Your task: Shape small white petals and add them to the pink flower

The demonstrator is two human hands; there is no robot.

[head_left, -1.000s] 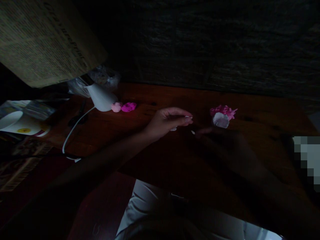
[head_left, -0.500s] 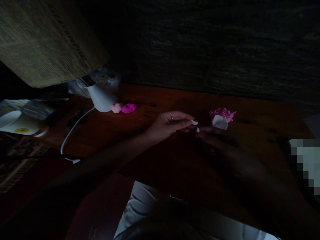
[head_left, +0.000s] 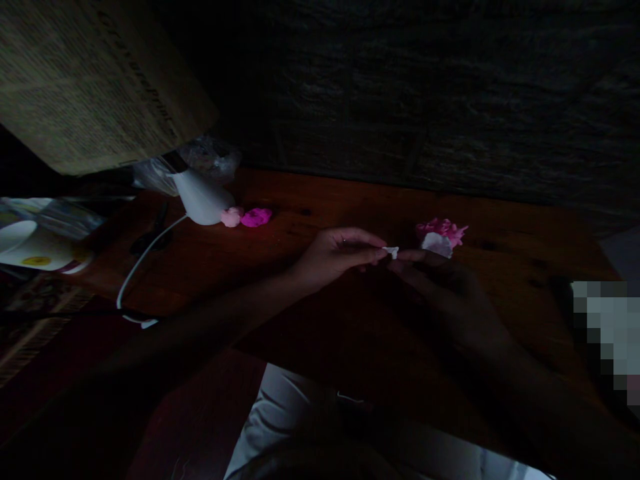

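Between my fingertips is a small white piece (head_left: 391, 251), soft-looking like modelling clay. My left hand (head_left: 337, 257) pinches its left side between thumb and finger. From the right, my right hand (head_left: 440, 283) has its fingertips closed on the piece's other end, in deep shadow. Just behind my right hand lies a pink petalled flower shape (head_left: 453, 231). A whitish rounded lump (head_left: 437, 245) sits against the front of that flower, partly covered by my right hand.
A pale pink lump (head_left: 232, 217) and a magenta lump (head_left: 257, 217) lie beside a white lamp base (head_left: 203, 197) on the wooden table (head_left: 310, 193). A paper cup (head_left: 45, 247) lies at left. A dark stone wall stands behind; a blurred-out bright patch (head_left: 610, 320) is at right.
My right hand has brought its small white bit up to the white piece in my left hand, and the two now touch. My left hand has shifted slightly right.
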